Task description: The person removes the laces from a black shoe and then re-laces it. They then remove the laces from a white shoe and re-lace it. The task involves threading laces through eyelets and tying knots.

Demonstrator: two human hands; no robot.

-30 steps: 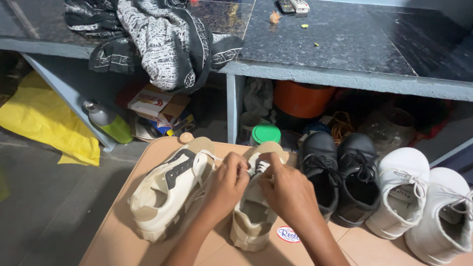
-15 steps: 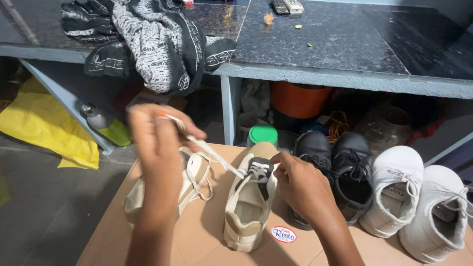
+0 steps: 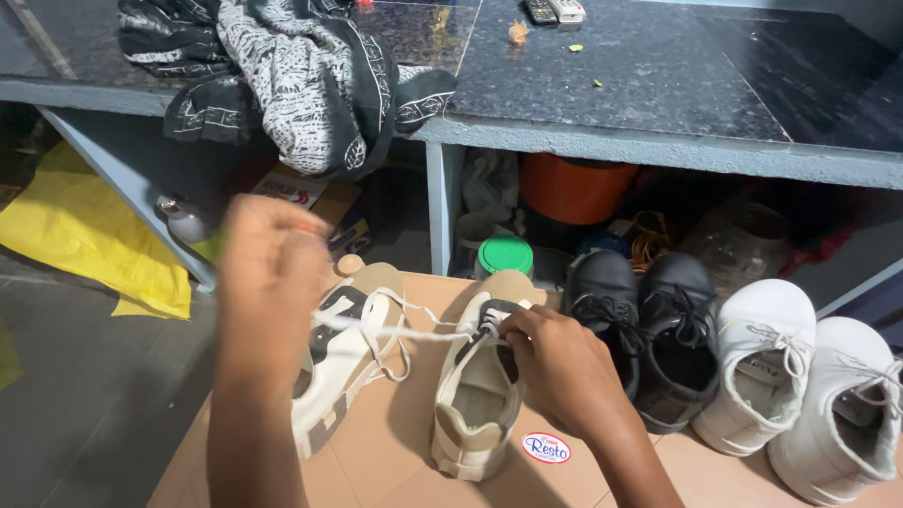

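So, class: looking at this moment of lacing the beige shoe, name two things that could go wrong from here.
1. The left hand pulls the white lace taut and sideways while the right hand only pins the beige shoe at its eyelets; a harder tug might tip or drag it.
2. The other beige shoe lies right under the stretched lace with its own loose laces, so the two could snag or tangle.

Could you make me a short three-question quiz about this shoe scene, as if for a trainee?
1. True or false: the left hand pulls a white lace taut.
2. Which shoe does the right hand steady?
A. beige sneaker
B. black shoe
C. white shoe
3. What lies on the dark counter at left?

Key: 1 true; 2 A; 3 a black-and-white patterned cloth.
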